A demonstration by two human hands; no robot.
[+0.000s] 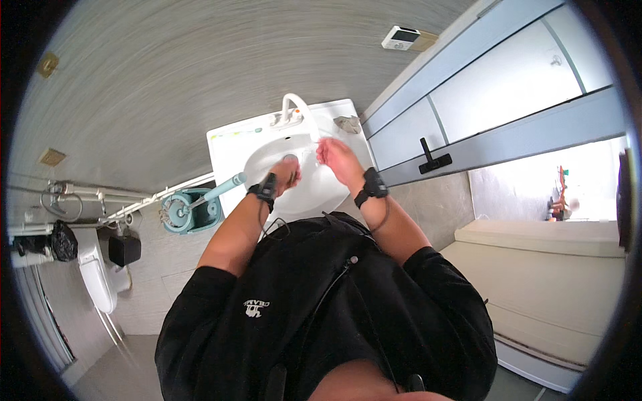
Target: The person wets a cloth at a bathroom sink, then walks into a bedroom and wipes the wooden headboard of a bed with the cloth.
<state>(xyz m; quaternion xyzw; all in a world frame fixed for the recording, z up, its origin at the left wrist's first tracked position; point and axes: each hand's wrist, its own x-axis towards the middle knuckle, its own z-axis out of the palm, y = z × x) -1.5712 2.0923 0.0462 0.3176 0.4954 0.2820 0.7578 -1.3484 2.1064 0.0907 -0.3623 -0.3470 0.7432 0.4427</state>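
Observation:
A white washbasin is set in a white top before me. My left hand is over the left part of the bowl, close to the drain. Its fingers are curled, and whether they hold anything is hidden. My right hand is raised over the right part, its blurred fingers by the outlet of the white curved faucet. The two hands are apart. A crumpled grey cloth lies on the back right corner of the top. On its back left edge rests a slim toothbrush-like item.
A teal mop bucket with a mop stands left of the basin. Farther left are a black bin and a white toilet. At right is a frosted-panel door with a black handle.

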